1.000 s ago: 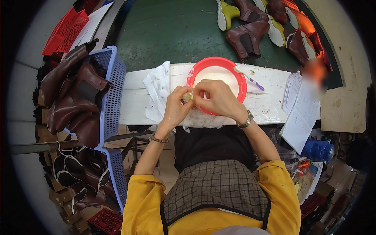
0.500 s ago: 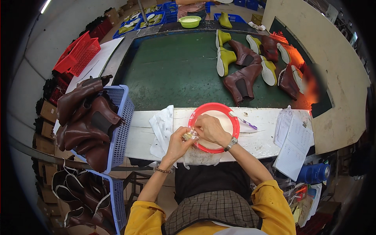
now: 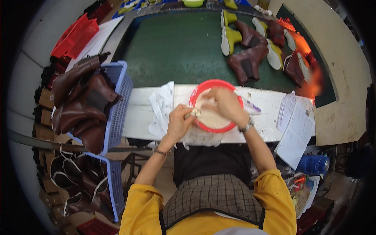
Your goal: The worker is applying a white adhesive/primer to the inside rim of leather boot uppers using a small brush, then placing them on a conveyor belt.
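Right there, at the near left rim of the round red plastic bowl, we had a small, crumpled, whitish lump, pinched at the fingertips of the left hand, likely so that part of it stayed exposed. And the right hand! Apart from the left, over the bowl, thumb and fingers spread, nothing between them that we could see. The bowl, with its milky liquid, sat on the white-painted surface, presumably for easy reach; a slim purple-and-white handle lay by its right rim. Out left, brown leather boots crowded a blue plastic basket. Tougher viewing now: motion smeared the right hand, fingers masked the lump, whose material we couldn't tell, and the top edge cut off a lime-green basin.
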